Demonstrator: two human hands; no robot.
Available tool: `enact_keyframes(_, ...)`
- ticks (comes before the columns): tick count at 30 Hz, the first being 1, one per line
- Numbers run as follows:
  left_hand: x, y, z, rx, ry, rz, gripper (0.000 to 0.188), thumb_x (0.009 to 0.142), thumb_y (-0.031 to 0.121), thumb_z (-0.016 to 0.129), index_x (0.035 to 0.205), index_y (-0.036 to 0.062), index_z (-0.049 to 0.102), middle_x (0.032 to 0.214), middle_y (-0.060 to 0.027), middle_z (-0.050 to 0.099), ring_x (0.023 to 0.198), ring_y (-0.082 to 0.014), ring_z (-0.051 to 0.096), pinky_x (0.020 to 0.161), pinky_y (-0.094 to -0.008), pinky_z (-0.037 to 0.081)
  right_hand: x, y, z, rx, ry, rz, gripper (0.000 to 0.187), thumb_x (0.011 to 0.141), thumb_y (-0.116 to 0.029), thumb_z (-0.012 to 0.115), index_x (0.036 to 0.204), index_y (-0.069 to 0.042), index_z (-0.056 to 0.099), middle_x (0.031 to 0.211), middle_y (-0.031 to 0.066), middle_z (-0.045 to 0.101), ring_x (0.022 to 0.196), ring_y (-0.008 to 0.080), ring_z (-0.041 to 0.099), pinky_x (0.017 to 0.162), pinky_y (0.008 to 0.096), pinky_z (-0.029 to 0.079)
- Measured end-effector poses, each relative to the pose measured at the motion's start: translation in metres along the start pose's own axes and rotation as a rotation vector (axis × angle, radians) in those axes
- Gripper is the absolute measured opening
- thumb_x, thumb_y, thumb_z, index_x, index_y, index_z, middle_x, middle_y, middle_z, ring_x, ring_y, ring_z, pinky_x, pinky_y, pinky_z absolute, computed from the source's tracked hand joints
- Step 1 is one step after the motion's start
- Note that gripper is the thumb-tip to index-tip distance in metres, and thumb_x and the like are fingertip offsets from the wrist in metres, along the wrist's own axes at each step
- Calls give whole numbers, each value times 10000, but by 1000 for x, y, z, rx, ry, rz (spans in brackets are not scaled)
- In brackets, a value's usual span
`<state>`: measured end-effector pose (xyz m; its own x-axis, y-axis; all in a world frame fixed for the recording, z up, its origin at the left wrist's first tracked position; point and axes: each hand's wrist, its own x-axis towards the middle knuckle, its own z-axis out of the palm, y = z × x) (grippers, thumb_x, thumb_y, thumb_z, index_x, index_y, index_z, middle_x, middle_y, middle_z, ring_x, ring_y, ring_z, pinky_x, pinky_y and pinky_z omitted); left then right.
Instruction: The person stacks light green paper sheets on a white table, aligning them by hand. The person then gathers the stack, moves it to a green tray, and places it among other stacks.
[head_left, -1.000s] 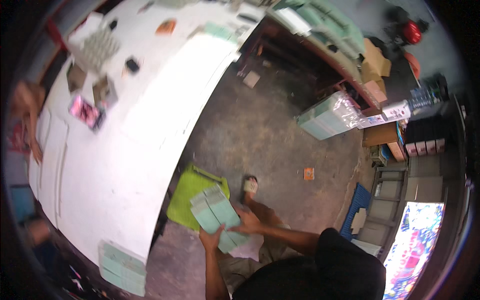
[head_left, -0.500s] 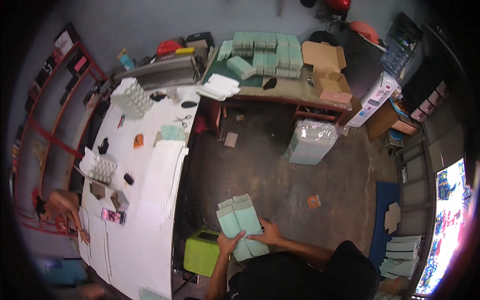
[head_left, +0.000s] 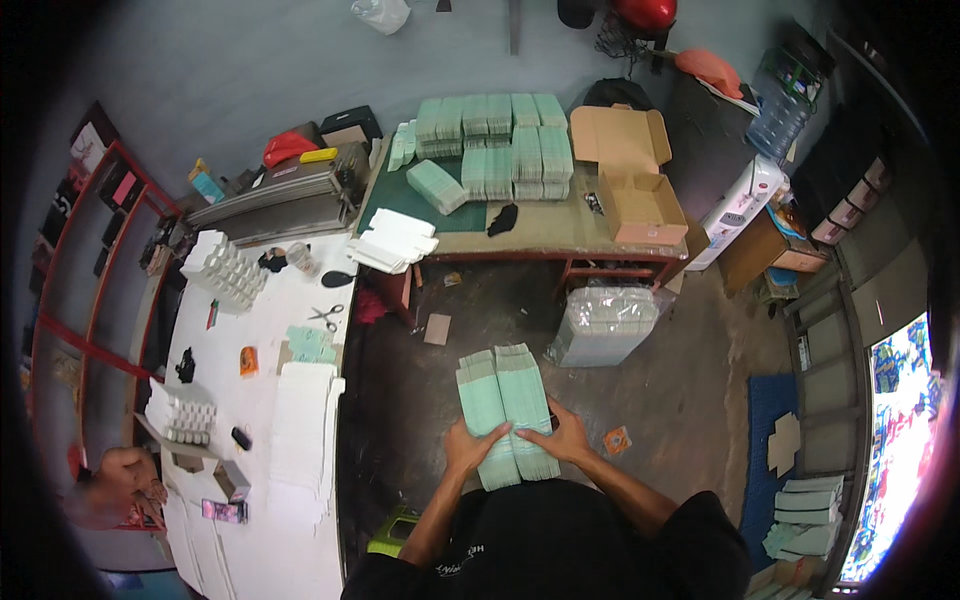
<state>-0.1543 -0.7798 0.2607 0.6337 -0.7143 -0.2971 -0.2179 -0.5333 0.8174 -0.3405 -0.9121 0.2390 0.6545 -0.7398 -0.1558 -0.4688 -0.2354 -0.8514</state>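
Note:
Two bundles of flat pale-green cartons (head_left: 505, 410) are held side by side in front of my dark shirt. My left hand (head_left: 473, 445) grips their left side, its thumb lying over the top. From the right side my right hand (head_left: 558, 437) clasps them, its thumb coming close to the left one near the seam. The fingers of both hands are partly hidden beneath the cartons. More stacks of green cartons (head_left: 490, 150) stand on the far table, and one bundle (head_left: 437, 187) lies tilted in front of them.
At left is a long white table (head_left: 255, 420) with scissors (head_left: 327, 317), egg-tray-like stacks (head_left: 222, 270) and white sheets. A plastic-wrapped carton pack (head_left: 605, 327) stands on the floor by the far table (head_left: 540, 237). An open cardboard box (head_left: 643, 207) and a water dispenser (head_left: 737, 212) are at right. Another person (head_left: 115, 485) sits far left.
My view has moved nearer the far table, and the green stool has slid mostly out of sight. Both hands still hold the cartons, now straighter. The other person's arm has drawn back from the white table.

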Motion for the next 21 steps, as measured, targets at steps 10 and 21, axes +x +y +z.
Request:
enact_keyframes(10, 294, 136, -19, 79, -108, 222, 793, 765, 591, 893, 1274, 11, 707, 1146, -224, 774, 1066, -383, 759, 925, -466, 588, 264, -39, -78, 129, 236, 30, 825, 808, -377, 930, 1441, 27, 587, 1281, 202, 741, 1186, 270, 721, 1029, 404, 543)
enact_keyframes(21, 584, 271, -79, 98, 48, 310, 804, 771, 559, 901, 1308, -1, 691, 1163, -237, 768, 1098, -389, 752, 956, -457, 582, 584, -107, -135, 290, 194, -175, 700, 902, -214, 865, 1469, 37, 540, 1257, 172, 730, 1126, 208, 706, 969, 354, 558)
